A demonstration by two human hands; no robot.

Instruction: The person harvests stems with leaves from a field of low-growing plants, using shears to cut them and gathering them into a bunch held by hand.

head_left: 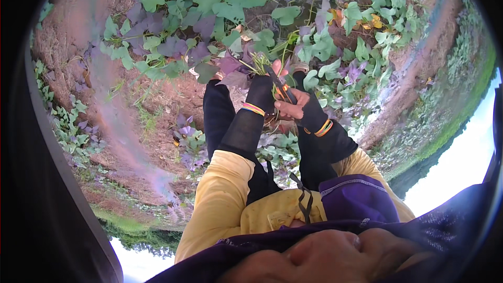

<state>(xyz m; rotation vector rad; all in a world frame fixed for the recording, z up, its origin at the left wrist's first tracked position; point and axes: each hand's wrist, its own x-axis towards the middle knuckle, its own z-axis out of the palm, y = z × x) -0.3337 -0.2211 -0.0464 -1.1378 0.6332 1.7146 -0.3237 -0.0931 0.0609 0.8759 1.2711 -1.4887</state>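
My left hand (263,90), mostly under a black sleeve, is closed round a bunch of leafy vine stems (258,64). Green stems fan out above it, and a purple leaf hangs at its left side. Against it, my right hand (294,106) grips a slim cutting tool with black and orange handles (283,88), which look like pruning shears. The tool slants up and left across the bunch. Its tip lies among the stems and fingers, so I cannot tell whether its blades are apart. Both wrists wear coloured bands.
Broad-leaved green vines (225,0) and purple leaves (175,47) spread over the soil ahead. More vines (335,47) grow at the right, with several yellowed leaves. Reddish bare soil (131,110) runs along the left. My black-clad legs (217,112) stand below my arms.
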